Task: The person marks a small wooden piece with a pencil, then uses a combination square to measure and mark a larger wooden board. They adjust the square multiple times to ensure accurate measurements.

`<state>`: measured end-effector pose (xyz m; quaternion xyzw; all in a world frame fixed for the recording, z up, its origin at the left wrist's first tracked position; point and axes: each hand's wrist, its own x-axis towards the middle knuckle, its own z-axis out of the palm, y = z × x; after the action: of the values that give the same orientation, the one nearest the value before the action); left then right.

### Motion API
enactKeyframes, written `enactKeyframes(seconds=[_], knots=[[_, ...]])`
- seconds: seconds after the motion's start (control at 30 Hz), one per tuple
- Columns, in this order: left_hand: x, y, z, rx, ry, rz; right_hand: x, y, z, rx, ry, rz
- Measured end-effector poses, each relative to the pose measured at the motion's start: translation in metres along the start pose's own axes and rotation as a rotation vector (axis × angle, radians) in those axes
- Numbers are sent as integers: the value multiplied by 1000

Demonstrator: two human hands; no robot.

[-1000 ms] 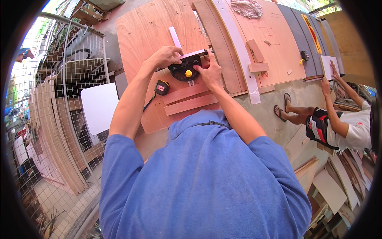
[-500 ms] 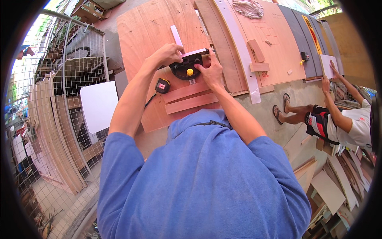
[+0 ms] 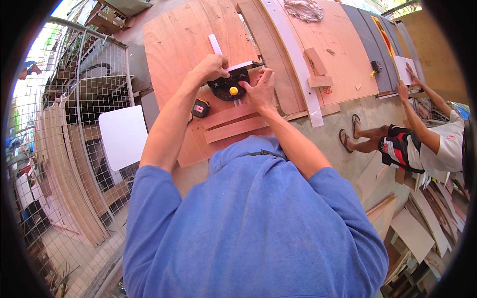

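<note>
A black miter gauge (image 3: 223, 92) with a yellow knob lies on the plywood board before me. A pale strip (image 3: 242, 66) runs along its straight far edge, and another pale strip (image 3: 214, 43) slants away beyond my left hand. My left hand (image 3: 212, 68) is closed over the gauge's left end, fingers bent down at the pale strip; the fingertips are partly hidden. At the right side, my right hand (image 3: 261, 90) has its thumb pressed on the gauge and its other fingers curled near the strip's end. A black tape measure (image 3: 200, 108) rests left of the gauge.
Two wooden strips (image 3: 233, 129) lie nearest me on the plywood (image 3: 171, 37). To the right are a long pale straight board (image 3: 293, 54), small wood blocks (image 3: 320, 81) and a crumpled cloth (image 3: 304, 10). A co-worker (image 3: 432, 141) holds a white panel (image 3: 403, 69) there. Wire fencing (image 3: 94, 149) stands left.
My right index finger, stretched to the strip's end before, is now curled back. The gauge stays under both hands. The whole view has shifted slightly.
</note>
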<state>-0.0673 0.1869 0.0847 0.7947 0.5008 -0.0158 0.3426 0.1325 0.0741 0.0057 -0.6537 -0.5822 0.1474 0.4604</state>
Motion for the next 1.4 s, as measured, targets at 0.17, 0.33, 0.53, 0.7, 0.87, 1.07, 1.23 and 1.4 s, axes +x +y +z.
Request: enactKeyframes(seconds=[0.17, 0.33, 0.53, 0.7, 0.87, 1.07, 1.23, 1.4], knots=[[-6, 4, 6, -18, 66, 25, -2, -4, -4, 16, -111, -73], [-6, 1, 10, -18, 90, 44, 0, 0, 4, 28, -159, -70], [-11, 3, 10, -29, 113, 57, -1, -9, 2, -180, -241, -147], [-9, 3, 11, -53, 114, 41, -2, -17, 14, -66, -153, 55], [-11, 2, 12, -46, 129, 57, -2, -22, 11, -53, -152, 47], [-8, 2, 13, -77, 121, 43, -3, -20, 24, -102, -170, 218], [-11, 2, 16, -63, 149, 54, 7, -36, 22, -122, -279, 467], [-10, 7, 13, -8, 153, 85, 15, -31, 31, -35, -291, 702]])
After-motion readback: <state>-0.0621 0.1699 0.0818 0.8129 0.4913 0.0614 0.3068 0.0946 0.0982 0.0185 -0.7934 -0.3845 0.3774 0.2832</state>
